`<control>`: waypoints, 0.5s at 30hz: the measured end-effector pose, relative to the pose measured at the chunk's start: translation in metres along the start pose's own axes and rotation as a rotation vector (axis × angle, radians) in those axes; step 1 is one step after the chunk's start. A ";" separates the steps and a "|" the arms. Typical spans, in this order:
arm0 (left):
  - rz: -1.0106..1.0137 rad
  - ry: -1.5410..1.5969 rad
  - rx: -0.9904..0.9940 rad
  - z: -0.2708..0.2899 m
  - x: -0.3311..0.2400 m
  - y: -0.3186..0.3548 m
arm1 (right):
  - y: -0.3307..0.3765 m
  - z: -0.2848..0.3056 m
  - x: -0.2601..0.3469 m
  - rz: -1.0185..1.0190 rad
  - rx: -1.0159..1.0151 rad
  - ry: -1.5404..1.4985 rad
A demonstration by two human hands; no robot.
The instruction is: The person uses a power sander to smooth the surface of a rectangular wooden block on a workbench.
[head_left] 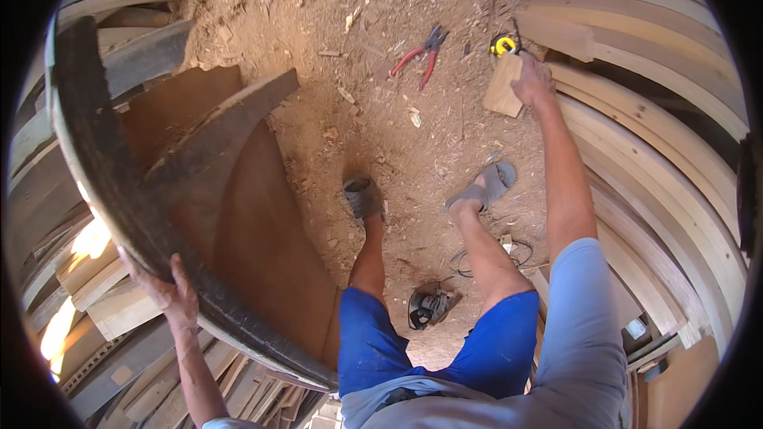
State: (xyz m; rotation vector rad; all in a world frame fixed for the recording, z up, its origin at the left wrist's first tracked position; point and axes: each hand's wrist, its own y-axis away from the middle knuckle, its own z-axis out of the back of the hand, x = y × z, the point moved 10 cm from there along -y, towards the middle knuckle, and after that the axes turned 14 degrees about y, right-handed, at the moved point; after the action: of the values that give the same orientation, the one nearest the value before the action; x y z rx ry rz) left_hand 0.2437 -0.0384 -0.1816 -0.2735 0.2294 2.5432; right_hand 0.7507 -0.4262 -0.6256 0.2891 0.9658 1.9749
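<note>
My left hand (176, 298) is closed round the dark edge of a large wooden frame (238, 314), thumb on the inner side and fingers over the outer edge. A brown panel (266, 214) and a crossing board (222, 123) show inside the frame. Over at the right, my right arm stretches out and my right hand (534, 81) touches a small pale wooden block (501, 94). Just beyond its fingers lies a yellow tape measure (503, 45). Whether the fingers grip the block or only rest against it, I cannot make out.
Red-handled pliers (421, 56) lie on the ground (373, 119), which is strewn with sawdust and wood chips. Between my legs sits a dark power tool (430, 304), a cord (517, 253) beside it. Stacked planks line the right (644, 151) and the lower left (119, 322).
</note>
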 end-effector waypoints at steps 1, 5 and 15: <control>0.019 0.042 0.007 -0.004 0.001 -0.002 | -0.016 -0.008 -0.003 0.003 0.004 0.020; 0.095 0.174 0.000 -0.005 0.015 0.002 | -0.036 -0.026 0.008 0.003 0.096 0.195; -0.060 -0.078 -0.011 0.005 0.003 0.002 | 0.103 -0.068 0.053 0.179 0.271 0.188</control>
State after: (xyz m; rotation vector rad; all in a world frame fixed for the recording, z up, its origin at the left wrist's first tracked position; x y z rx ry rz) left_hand 0.2392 -0.0378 -0.1776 -0.1826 0.1751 2.4909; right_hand 0.6197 -0.4498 -0.6052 0.3558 1.3744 2.0587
